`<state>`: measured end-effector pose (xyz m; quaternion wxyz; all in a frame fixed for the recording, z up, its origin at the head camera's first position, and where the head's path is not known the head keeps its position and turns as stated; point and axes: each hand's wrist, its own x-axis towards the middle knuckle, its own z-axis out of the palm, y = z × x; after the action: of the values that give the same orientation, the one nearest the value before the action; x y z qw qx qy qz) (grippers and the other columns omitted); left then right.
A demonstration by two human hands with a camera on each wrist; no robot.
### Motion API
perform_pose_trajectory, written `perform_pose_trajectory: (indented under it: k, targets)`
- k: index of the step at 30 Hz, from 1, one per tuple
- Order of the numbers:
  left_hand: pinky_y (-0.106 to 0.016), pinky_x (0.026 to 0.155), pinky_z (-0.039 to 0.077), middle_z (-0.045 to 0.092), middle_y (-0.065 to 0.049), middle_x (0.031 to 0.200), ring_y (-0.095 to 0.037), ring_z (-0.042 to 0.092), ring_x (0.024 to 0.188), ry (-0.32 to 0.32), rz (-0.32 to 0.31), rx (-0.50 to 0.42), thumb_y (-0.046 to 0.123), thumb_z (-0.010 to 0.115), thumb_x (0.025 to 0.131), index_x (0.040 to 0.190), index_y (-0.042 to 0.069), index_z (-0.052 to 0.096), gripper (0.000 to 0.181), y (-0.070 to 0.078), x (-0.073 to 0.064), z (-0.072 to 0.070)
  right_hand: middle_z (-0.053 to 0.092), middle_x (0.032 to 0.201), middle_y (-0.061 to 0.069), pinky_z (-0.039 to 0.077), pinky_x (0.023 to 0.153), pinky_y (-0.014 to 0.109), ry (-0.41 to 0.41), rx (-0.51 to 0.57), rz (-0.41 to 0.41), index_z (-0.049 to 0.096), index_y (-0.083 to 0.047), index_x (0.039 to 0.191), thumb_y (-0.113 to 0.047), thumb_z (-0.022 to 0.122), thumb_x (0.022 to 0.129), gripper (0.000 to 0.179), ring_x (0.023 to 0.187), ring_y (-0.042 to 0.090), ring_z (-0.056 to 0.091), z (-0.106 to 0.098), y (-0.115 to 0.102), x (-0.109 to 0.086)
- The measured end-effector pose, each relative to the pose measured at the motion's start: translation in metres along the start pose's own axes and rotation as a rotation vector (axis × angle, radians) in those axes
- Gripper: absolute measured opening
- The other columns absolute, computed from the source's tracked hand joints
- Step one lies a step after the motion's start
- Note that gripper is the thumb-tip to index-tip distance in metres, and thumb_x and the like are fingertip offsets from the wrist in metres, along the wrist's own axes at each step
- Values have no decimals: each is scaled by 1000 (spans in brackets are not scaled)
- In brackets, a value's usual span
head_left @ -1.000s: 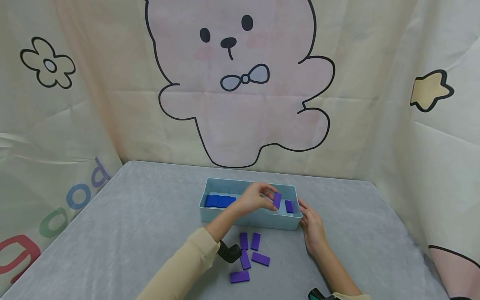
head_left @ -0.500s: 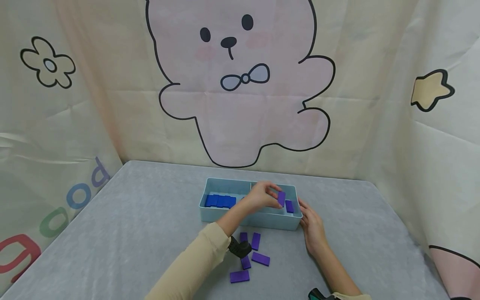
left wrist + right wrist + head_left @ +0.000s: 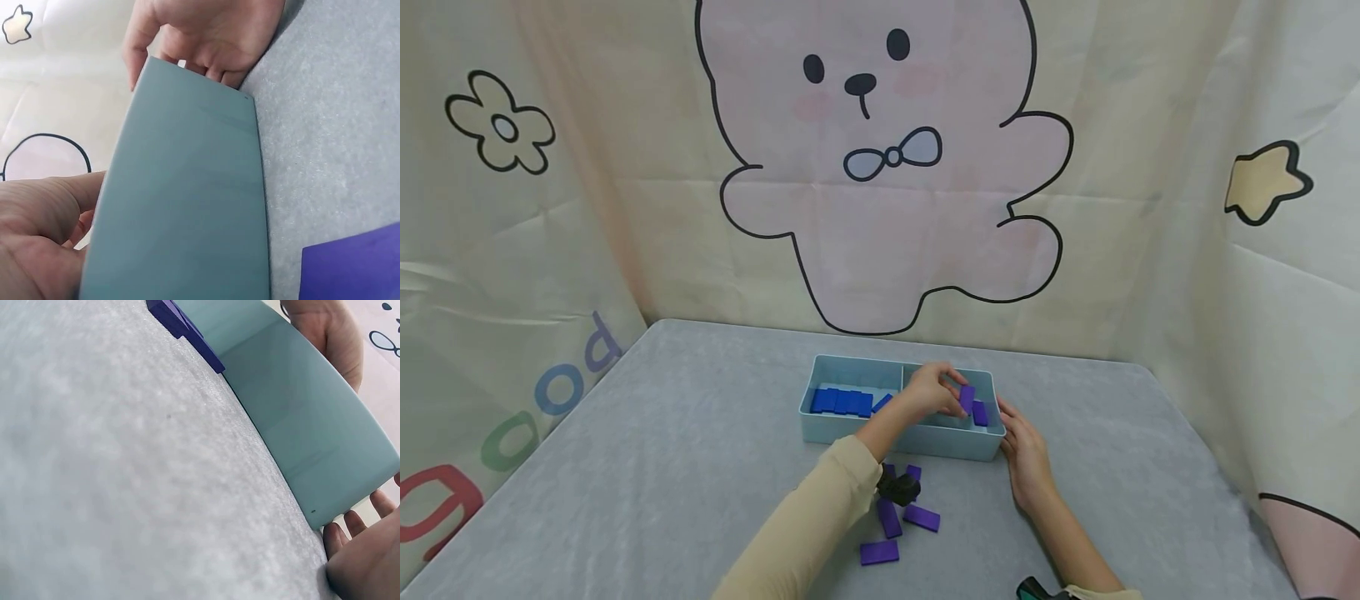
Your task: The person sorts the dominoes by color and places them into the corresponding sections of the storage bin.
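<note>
In the head view my left hand [image 3: 931,392] pinches a purple domino-like block [image 3: 967,397] between thumb and fingers, over the right compartment of a light blue box [image 3: 895,437]. Beside it a second purple block [image 3: 980,413] stands near the box's right end. My right hand [image 3: 1026,462] rests against that end from outside, fingers loosely extended. Both wrist views show the right hand's fingers [image 3: 355,522] along the end wall. The box's front wall [image 3: 181,175] hides the held block in the left wrist view.
Blue blocks [image 3: 842,402] lie in a row in the left compartment, with a tilted blue one [image 3: 882,403] by the divider [image 3: 902,377]. Several purple blocks [image 3: 921,517] lie on the grey cloth before the box, some partly behind the black wrist camera [image 3: 901,487].
My left hand has moved right with the purple block, bringing it beside the one in the box. The tilted blue block has come into sight. The right hand has stayed in place.
</note>
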<state>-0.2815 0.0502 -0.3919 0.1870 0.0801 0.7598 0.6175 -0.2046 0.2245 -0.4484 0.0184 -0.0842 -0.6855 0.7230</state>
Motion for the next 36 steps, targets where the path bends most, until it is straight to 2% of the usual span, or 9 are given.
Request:
perform_pose_trajectory:
  k: [9, 16, 19, 23, 27, 31, 36]
  targets:
    - [-26, 65, 59, 63, -7, 90, -14, 58, 71, 65, -18, 118, -17, 81, 80, 111, -1, 73, 36, -8, 8, 8, 31, 172, 12, 42, 97, 11, -1, -4, 5, 33, -3, 165, -20, 34, 114, 54, 150, 27, 39, 0, -1, 0]
    - [-27, 65, 63, 63, -12, 99, -18, 64, 68, 104, -60, 160, -18, 79, 81, 108, -3, 74, 32, -9, 14, 19, 33, 171, 12, 44, 97, 10, 3, 0, 2, 34, -3, 164, -18, 34, 113, 53, 140, 15, 48, 0, 0, 0]
    - [-28, 64, 64, 61, -14, 98, -22, 71, 68, 132, -81, 159, -20, 80, 79, 105, -4, 74, 31, -10, 16, 22, 32, 171, 12, 43, 97, 10, -3, -3, 0, 33, -2, 165, -19, 33, 114, 53, 145, 20, 45, 0, 0, 1]
    - [-28, 59, 63, 59, -14, 94, -24, 72, 63, 169, -118, 160, -21, 81, 77, 95, -4, 74, 26, -12, 24, 25, 30, 173, 13, 42, 97, 10, -10, -7, -1, 32, -3, 165, -20, 33, 114, 54, 153, 29, 37, -1, 0, 1]
    - [-27, 54, 61, 61, -17, 95, -22, 70, 58, 224, -146, 198, -19, 84, 76, 87, -1, 74, 23, -14, 30, 30, 28, 173, 13, 41, 97, 11, -11, -10, 2, 31, -3, 165, -20, 34, 114, 54, 155, 29, 35, -1, -1, 1]
    - [-25, 51, 59, 63, -19, 97, -24, 74, 60, 263, -148, 240, -18, 85, 74, 84, 0, 74, 23, -14, 32, 34, 29, 173, 13, 41, 97, 11, -8, -5, 2, 31, -3, 165, -20, 34, 114, 54, 154, 29, 36, 0, -1, 2]
    - [-23, 49, 58, 63, -15, 87, -22, 74, 59, 281, -118, 303, -16, 86, 74, 81, 0, 74, 21, -14, 32, 35, 31, 172, 15, 43, 96, 11, 2, -3, -4, 32, -1, 164, -20, 35, 113, 54, 151, 28, 39, 1, -1, 2]
